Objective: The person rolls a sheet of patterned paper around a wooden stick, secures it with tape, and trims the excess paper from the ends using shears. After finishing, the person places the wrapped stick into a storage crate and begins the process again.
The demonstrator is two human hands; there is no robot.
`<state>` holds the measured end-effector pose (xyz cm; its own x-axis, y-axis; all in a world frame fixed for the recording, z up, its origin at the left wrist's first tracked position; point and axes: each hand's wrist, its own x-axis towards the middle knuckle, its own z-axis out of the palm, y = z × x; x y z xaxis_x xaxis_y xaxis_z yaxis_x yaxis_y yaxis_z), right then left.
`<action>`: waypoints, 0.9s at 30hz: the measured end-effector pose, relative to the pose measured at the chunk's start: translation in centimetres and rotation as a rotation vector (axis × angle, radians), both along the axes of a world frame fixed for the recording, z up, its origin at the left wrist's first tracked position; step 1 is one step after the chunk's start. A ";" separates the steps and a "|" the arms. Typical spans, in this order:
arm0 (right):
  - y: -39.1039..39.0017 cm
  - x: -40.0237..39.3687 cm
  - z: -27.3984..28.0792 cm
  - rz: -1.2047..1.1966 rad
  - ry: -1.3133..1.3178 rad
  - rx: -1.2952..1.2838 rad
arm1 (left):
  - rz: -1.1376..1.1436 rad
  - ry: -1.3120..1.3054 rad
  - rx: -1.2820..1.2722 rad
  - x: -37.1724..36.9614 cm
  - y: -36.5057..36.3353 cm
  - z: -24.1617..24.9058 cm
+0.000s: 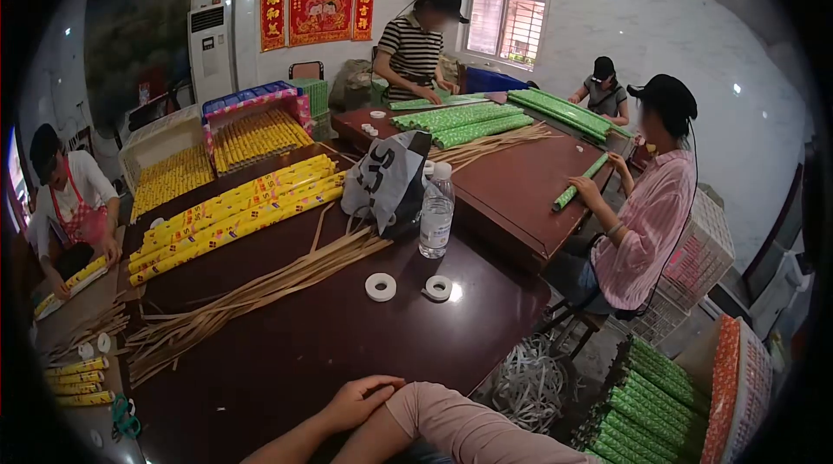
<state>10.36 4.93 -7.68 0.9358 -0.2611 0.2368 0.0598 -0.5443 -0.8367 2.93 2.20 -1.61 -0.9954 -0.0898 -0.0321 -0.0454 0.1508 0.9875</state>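
Observation:
My left hand is at the bottom middle, its fingers stretched out against my bent right arm by the pink sleeve. It holds nothing that I can see. Down past the lower edge runs my right forearm, so the right hand is out of view. Ahead on the dark red table lie two white tape rolls. Behind them stands a clear water bottle beside a grey plastic bag. To the left are a bundle of flat tan strips and several long yellow patterned tubes.
A co-worker in a pink striped shirt holds a green tube at the second table. Other people work at the back and far left. Crates of yellow tubes stand behind; green tubes and shredded strips lie at lower right.

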 end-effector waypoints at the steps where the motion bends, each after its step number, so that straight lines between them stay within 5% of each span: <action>1: 0.1 -0.2 0.1 -0.002 -0.003 0.001 | 0.068 -0.086 0.038 -0.2 0.0 0.7; 14: 3.0 -6.0 -0.4 -0.161 -0.030 -0.081 | 0.107 0.034 -0.174 0.1 0.5 -0.3; 17: 4.6 -13.0 1.9 -0.410 -0.127 -0.232 | 0.100 -0.025 -0.166 -0.3 0.4 0.4; 19: 6.8 -18.5 5.3 -0.651 -0.195 -0.390 | 0.139 -0.135 0.113 -0.5 -0.1 0.2; 20: 7.8 -20.6 7.2 -0.803 -0.196 -0.490 | 0.082 -0.068 -0.157 0.2 -1.0 -1.2; 21: 8.9 -22.6 9.1 -0.960 -0.188 -0.576 | 0.075 -0.067 -0.152 -0.1 -0.6 -1.2; 23: 11.3 -26.0 9.1 -1.300 -0.142 -0.591 | 0.192 -0.090 0.184 -0.2 0.3 -0.6; 27: 15.7 -27.9 6.8 -1.604 -0.126 -0.568 | 0.198 -0.091 0.059 -0.4 1.0 -0.3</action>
